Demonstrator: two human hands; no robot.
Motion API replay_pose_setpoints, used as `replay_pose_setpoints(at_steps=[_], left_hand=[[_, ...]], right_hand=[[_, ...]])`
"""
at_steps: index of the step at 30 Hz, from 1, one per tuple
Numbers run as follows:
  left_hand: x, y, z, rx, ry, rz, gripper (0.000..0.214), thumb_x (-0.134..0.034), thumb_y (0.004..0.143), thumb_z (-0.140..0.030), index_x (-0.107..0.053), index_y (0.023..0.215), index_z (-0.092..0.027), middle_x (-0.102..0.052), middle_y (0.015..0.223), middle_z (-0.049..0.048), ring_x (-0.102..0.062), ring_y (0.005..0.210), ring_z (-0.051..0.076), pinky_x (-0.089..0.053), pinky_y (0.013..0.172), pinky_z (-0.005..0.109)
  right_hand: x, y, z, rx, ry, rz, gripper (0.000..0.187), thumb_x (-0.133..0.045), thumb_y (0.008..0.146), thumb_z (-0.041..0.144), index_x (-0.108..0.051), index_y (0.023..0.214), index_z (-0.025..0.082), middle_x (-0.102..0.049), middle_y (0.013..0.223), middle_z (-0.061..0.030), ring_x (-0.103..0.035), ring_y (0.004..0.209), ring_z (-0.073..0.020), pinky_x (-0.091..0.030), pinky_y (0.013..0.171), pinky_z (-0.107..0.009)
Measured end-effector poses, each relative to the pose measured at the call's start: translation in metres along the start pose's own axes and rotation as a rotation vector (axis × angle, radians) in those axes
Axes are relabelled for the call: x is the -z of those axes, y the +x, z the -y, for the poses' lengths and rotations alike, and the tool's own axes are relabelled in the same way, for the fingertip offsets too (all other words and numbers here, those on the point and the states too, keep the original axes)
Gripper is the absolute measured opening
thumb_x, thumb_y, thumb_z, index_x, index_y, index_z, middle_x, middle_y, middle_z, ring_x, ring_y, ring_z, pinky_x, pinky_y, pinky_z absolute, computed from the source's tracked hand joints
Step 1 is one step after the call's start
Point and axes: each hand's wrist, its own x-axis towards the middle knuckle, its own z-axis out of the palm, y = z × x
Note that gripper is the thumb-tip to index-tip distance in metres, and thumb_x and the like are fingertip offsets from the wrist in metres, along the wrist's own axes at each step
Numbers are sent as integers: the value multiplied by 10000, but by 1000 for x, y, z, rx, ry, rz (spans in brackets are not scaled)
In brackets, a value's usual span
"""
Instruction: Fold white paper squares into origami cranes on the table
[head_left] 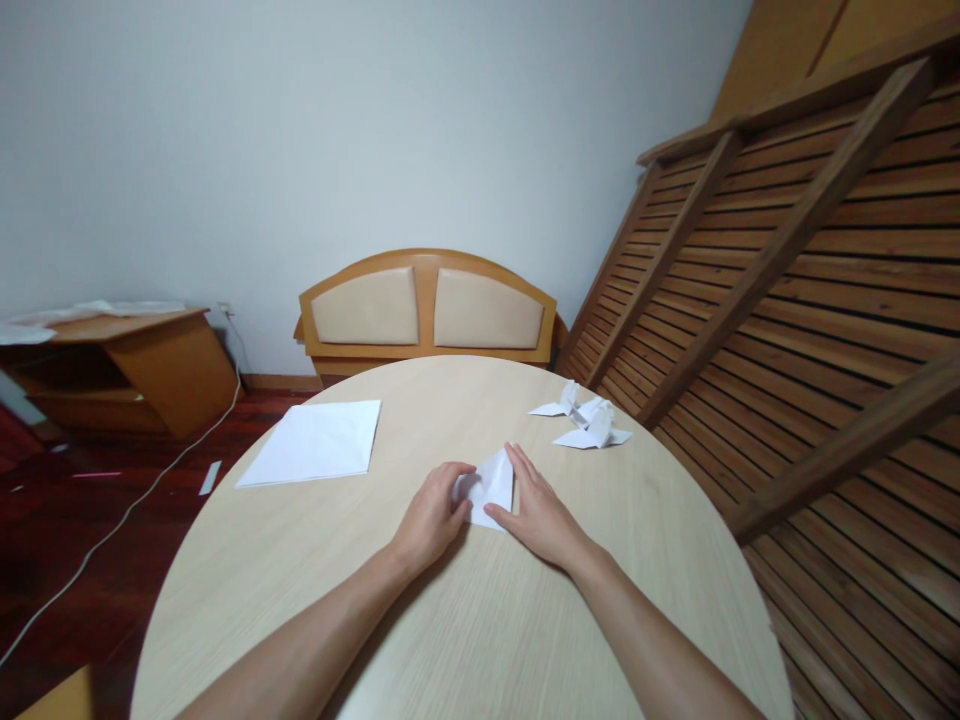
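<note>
A small folded piece of white paper (491, 487) lies on the round table between my two hands. My left hand (433, 510) curls around its left side, fingers at the upper edge and thumb at the lower one. My right hand (541, 508) holds the right side, with the thumb resting on the paper and the fingers stretched along its right edge. Beyond my right hand sit several folded paper figures (595, 424) that look like origami birds, grouped close together. To the left lies a stack of white paper sheets (319, 442).
The pale round table (480, 640) fills the foreground. Behind it stands a headboard (426, 265) with two cream panels. A large slatted wooden frame (795, 290) leans at the right. At the left are a low wooden cabinet (169, 370) and a white cable (142, 497) on the floor.
</note>
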Motion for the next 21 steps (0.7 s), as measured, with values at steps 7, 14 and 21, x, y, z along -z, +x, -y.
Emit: replay_pose_setpoints(at_steps=[7, 14, 21], left_hand=[[1, 3, -9, 158, -268, -123, 362, -549, 842, -183, -552, 1205, -189, -654, 1167, 94, -600, 889, 183, -511, 753, 324], [11, 7, -17, 291, -386, -129, 421, -667, 766, -324, -637, 1151, -158, -687, 1131, 103, -584, 714, 145, -489, 636, 269], [10, 7, -20, 333, -442, -192, 279, -696, 751, -414, -696, 816, -143, -692, 760, 48, -594, 672, 164, -440, 612, 254]], right_hand=[[-3, 6, 9, -71, 637, -22, 882, -692, 809, 302, -192, 1533, 249, -558, 1335, -159, -680, 880, -184, -558, 809, -381], [-3, 6, 15, -30, 842, 80, 652, -644, 878, 344, -332, 1441, 240, -658, 1173, -102, -678, 972, -193, -537, 874, -375], [4, 3, 23, 131, 313, -154, 592, -558, 930, 302, -336, 1479, 283, -537, 1344, -106, -617, 1072, -215, -492, 988, -439]])
